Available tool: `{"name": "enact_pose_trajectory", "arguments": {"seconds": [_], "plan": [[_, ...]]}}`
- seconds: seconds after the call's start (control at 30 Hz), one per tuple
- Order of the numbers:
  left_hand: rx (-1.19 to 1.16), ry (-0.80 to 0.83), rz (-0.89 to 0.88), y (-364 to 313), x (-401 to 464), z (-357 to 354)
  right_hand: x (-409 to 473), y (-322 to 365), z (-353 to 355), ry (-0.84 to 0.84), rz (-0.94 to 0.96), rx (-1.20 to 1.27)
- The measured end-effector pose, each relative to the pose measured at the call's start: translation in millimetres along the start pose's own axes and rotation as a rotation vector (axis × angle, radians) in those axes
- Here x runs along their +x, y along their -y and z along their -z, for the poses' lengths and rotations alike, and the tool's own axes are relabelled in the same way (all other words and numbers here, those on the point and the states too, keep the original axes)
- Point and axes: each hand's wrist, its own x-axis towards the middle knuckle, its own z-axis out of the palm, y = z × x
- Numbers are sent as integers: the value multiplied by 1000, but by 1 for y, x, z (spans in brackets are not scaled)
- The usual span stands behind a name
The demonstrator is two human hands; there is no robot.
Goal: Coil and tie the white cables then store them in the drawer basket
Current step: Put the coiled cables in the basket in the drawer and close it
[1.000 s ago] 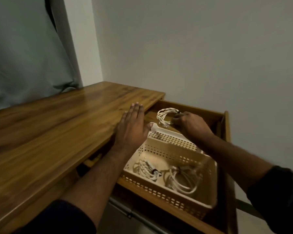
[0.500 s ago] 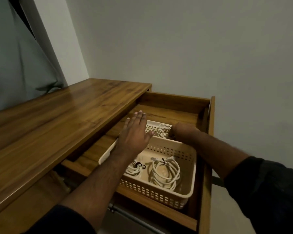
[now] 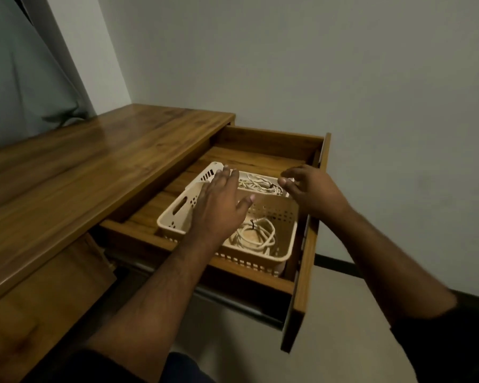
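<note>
Cream perforated basket [image 3: 177,214] sits in open wooden drawer [image 3: 304,275]. L hand [image 3: 219,208] over basket, fingers straight, empty. R hand [image 3: 313,192] at basket's far-right rim, fingers loose, gripping nothing. Tied white cable coil [image 3: 256,236] in basket's near end, another coil [image 3: 260,185] at far end.

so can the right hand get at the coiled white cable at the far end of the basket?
Probably yes: the right hand hovers open beside the coiled white cable in the open-topped cream plastic basket, nothing between them.
</note>
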Motion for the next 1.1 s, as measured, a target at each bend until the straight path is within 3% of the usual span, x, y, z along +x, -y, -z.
{"name": "enact_pose_trajectory", "arguments": {"seconds": [0.17, 0.3, 0.5, 0.8, 1.1], "plan": [[-157, 65, 23, -49, -55, 9, -79, 2, -8, 0, 29, 391], [-94, 178, -64, -74, -100, 1, -103, 6, -23, -28, 167, 345], [65, 234, -140, -67, -122, 0, -96, 12, -27, -21, 208, 295], [92, 53, 122, -10, -118, 18, -57, 52, -67, 75, 340, 165], [306, -166, 364, 63, -114, 59, 3, 122, -131, 172, 423, 66]]}}
